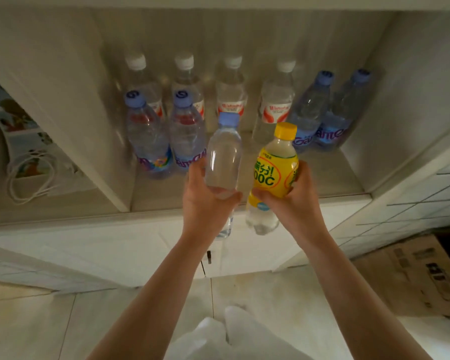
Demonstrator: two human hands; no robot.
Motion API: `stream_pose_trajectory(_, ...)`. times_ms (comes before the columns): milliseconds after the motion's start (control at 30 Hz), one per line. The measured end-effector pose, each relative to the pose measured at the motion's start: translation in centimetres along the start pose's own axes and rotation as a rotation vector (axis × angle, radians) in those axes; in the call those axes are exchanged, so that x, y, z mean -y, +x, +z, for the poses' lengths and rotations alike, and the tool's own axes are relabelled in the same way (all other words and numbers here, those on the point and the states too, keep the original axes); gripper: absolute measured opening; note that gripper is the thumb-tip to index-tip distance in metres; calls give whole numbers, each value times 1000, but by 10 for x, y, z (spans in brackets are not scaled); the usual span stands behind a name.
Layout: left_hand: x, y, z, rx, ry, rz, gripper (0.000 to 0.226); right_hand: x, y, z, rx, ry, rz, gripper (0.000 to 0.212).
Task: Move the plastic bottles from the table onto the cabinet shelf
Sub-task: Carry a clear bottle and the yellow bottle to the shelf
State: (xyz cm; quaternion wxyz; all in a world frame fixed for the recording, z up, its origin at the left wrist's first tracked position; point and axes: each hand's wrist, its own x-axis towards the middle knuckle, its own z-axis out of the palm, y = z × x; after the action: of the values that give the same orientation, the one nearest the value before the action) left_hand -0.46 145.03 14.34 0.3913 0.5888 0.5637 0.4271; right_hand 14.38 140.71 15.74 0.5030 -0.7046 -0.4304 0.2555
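Observation:
My left hand (205,203) grips a clear water bottle with a pale blue cap (224,154) around its middle. My right hand (294,201) grips a yellow-labelled drink bottle with a yellow cap (276,165). Both bottles are held upright side by side, just in front of the open cabinet shelf (322,183). On the shelf stand several bottles: white-capped ones with red labels (231,92) along the back, two blue-capped ones (166,136) at the front left and two blue-capped ones (327,113) at the right.
A vertical cabinet wall (70,126) bounds the shelf on the left, with a coiled white cable (29,175) in the compartment beyond it. Closed cabinet doors (140,250) lie below the shelf. A cardboard box (416,276) sits on the floor at the right.

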Motion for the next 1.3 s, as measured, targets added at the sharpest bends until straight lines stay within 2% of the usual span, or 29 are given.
stream_pose_trajectory(167, -7, 24, 23, -75, -10, 112, 78, 1, 29, -3, -25, 24, -110, 72)
stream_pose_trajectory(467, -5, 35, 51, -204, -100, 165, 79, -11, 58, -9, 42, 24, -157, 79)
stream_pose_trajectory(800, 3, 32, 57, -235, 10, 155, 81, -29, 63, -7, 93, -16, -187, 83)
stream_pose_trajectory(1000, 25, 14, 57, -210, 101, 110, 77, -55, 59, -2, 173, -82, -137, 73)
stream_pose_trajectory(1300, 25, 44, 67, -200, 125, 91, 78, -54, 82, 11, 103, -149, -182, 69)
